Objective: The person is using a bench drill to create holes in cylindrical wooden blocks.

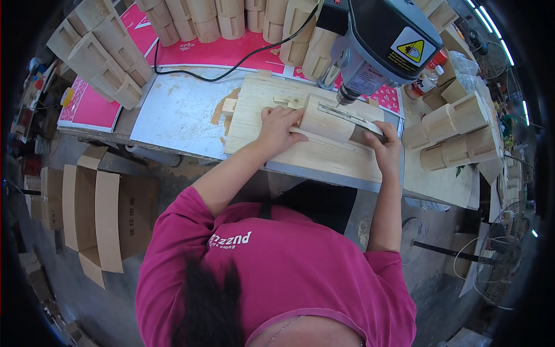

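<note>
A pale, rounded wooden block (327,123) lies on its side on a flat wooden board (254,124). My left hand (278,130) presses on the block's left end, thumb on the near side; its fingertips are partly hidden. Along the top of the block runs a slotted metal strip (355,120). At the right end, my right hand (384,146) grips the strip's wide grey part, fingers over it and thumb below. Just above the strip hangs the chuck of a drill press (348,95); whether its bit touches anything I cannot tell.
Wooden blocks (202,20) stand in a row along the back, with more stacked at the left (104,63) and right (457,130). A black cable (217,78) crosses the bench. An open cardboard box (110,214) sits on the floor at left; a fan (503,254) is at right.
</note>
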A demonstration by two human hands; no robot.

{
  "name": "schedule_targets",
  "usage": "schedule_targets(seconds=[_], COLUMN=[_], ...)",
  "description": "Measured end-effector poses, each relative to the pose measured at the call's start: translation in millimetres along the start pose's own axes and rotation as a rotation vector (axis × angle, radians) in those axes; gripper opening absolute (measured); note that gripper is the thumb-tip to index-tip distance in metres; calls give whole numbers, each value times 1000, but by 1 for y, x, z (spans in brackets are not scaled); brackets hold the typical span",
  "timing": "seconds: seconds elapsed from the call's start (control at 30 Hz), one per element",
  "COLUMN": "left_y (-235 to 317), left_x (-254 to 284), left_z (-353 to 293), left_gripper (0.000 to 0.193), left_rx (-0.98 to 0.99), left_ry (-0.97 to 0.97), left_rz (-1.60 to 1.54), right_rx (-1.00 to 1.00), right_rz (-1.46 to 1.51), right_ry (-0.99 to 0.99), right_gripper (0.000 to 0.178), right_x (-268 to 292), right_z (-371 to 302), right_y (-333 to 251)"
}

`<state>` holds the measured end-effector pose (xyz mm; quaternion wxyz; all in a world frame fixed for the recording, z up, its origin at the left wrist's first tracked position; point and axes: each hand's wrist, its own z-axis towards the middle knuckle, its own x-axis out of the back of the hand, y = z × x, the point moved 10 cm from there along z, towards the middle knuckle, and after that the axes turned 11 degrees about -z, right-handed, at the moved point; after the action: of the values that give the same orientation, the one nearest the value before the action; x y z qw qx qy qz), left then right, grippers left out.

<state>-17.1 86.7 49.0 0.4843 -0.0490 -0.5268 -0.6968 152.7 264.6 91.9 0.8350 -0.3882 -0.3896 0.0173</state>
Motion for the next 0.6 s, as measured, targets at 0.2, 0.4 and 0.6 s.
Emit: schedule_targets(seconds=[0.2,0.4,0.6], left_y=[-19,-23,-22], left_x=[12,11,13], left_z=[-1,0,-1], left_gripper=[51,51,49], left_rx=[-28,-69,-100], left_ry=[-97,-138,-131], left_rz=[-22,-16,-10], right_rx=[57,18,251], right_rz=[81,306,267], right_ry=[-85,-35,364], right_gripper=[27,41,30], right_x=[-20,8,114], right_z=[17,25,95], right_y=[-9,-29,-111])
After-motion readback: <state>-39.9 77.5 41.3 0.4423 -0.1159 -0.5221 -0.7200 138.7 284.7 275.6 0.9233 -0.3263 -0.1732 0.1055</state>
